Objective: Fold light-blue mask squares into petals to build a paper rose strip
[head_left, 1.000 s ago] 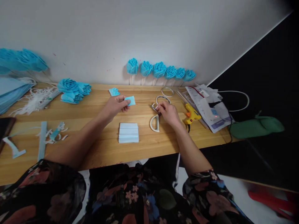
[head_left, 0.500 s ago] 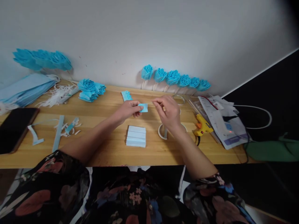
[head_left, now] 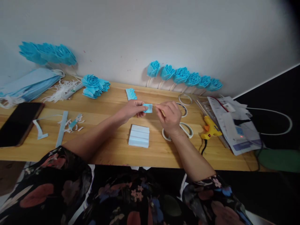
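My left hand (head_left: 137,108) is closed, pinching a small folded piece of light blue cloth (head_left: 148,108) between thumb and fingers. Just to its right, my right hand (head_left: 169,115) is also closed, its fingertips round a thin pale stick (head_left: 154,106) whose tip points at the cloth's right edge. Most of that stick is hidden by the fingers. A stack of pleated light blue squares (head_left: 139,136) lies on the table below my hands. Behind my left hand is a blue cloth piece with a scalloped edge (head_left: 131,94). White-handled scissors (head_left: 188,130) lie partly under my right wrist.
Blue cloth roses (head_left: 181,75) on sticks lean on the wall; more roses (head_left: 92,86) lie left. Rolls of tape (head_left: 185,99) and a yellow glue gun (head_left: 210,128) are right, near a power strip (head_left: 234,128). Left are masks (head_left: 32,82), a phone (head_left: 21,123) and scraps (head_left: 75,123).
The view has shifted slightly. My right hand's fingertips have come closer to the cloth in my left hand. The left hand keeps its pinch.
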A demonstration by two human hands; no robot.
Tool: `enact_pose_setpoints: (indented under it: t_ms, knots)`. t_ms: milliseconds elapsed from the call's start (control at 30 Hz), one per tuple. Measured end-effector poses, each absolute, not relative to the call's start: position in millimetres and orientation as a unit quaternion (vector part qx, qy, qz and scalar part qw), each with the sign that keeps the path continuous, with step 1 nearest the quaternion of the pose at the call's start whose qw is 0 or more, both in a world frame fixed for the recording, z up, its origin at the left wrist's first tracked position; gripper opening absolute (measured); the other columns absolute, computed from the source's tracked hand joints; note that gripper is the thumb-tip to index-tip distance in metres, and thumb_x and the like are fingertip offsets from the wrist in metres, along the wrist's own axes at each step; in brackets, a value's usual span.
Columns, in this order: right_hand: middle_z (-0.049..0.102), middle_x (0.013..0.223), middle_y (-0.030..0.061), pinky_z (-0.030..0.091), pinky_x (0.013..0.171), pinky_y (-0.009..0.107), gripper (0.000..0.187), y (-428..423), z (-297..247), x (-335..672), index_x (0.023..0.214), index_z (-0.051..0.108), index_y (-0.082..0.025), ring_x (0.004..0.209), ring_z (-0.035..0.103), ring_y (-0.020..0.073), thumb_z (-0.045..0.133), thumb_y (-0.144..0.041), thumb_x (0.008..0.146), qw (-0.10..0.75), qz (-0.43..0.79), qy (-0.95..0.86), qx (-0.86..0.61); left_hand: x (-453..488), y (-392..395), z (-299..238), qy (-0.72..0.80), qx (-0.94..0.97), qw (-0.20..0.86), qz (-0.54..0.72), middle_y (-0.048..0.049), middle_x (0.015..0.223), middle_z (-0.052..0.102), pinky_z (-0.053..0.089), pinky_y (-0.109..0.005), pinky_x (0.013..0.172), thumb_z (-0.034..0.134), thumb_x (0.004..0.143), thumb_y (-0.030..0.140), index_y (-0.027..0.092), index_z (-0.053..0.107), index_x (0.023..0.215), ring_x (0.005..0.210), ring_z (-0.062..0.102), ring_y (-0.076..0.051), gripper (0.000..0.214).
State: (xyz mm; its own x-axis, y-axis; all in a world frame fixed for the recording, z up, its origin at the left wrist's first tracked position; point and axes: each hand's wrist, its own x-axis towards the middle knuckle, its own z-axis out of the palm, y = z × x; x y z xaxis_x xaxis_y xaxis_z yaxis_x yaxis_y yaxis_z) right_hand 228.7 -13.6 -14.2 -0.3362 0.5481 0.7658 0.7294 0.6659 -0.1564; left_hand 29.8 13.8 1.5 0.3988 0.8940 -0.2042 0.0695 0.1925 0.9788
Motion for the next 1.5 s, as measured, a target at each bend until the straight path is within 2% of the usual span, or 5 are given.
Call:
enact_pose_setpoints:
  t_ms: [300, 567, 967, 1500]
  knots:
    - [0.072, 0.084, 0.0068, 0.05, 0.076, 0.037, 0.019, -13.8, -14.1, 225.3, 0.097, 0.071, -0.025, 0.081, 0.065, 0.0207, 0.052, -0.026, 0.099, 0.409, -0.128, -0.814, -0.391, 29.2, 13.1, 0.6, 0.439, 0.563, 0.625, 0.315, 0.0002, 0.056, 0.061, 0.038, -0.021, 0.051, 0.067, 0.079, 0.025, 0.015, 0.058, 0.065, 0.049, 0.051, -0.007, 0.019]
    - [0.072, 0.081, 0.0063, 0.047, 0.072, 0.036, 0.019, -13.5, -14.1, 222.8, 0.094, 0.071, -0.023, 0.08, 0.064, 0.0197, 0.053, -0.025, 0.098, 0.403, -0.13, -0.821, -0.384, 31.0, 11.4, 3.6, 0.439, 0.569, 0.623, 0.309, 0.0003, 0.056, 0.061, 0.038, -0.021, 0.051, 0.063, 0.082, 0.022, 0.015, 0.057, 0.064, 0.049, 0.052, -0.007, 0.02]
    - [0.073, 0.086, 0.0062, 0.048, 0.074, 0.034, 0.017, -12.8, -18.9, 223.3, 0.098, 0.072, -0.022, 0.083, 0.064, 0.0191, 0.055, -0.022, 0.097, 0.402, -0.119, -0.827, -0.375, 28.5, 13.1, 1.2, 0.432, 0.564, 0.632, 0.309, 0.0013, 0.057, 0.061, 0.038, -0.021, 0.052, 0.068, 0.077, 0.029, 0.016, 0.057, 0.066, 0.05, 0.052, -0.007, 0.021]
    - [0.071, 0.081, 0.005, 0.046, 0.071, 0.035, 0.011, -11.6, -15.6, 223.3, 0.096, 0.069, -0.022, 0.078, 0.063, 0.0188, 0.058, -0.019, 0.095, 0.431, -0.129, -0.82, -0.352, 29.9, 11.5, 2.9, 0.447, 0.567, 0.625, 0.298, 0.0016, 0.056, 0.061, 0.037, -0.02, 0.051, 0.062, 0.083, 0.021, 0.015, 0.058, 0.066, 0.049, 0.051, -0.006, 0.019]
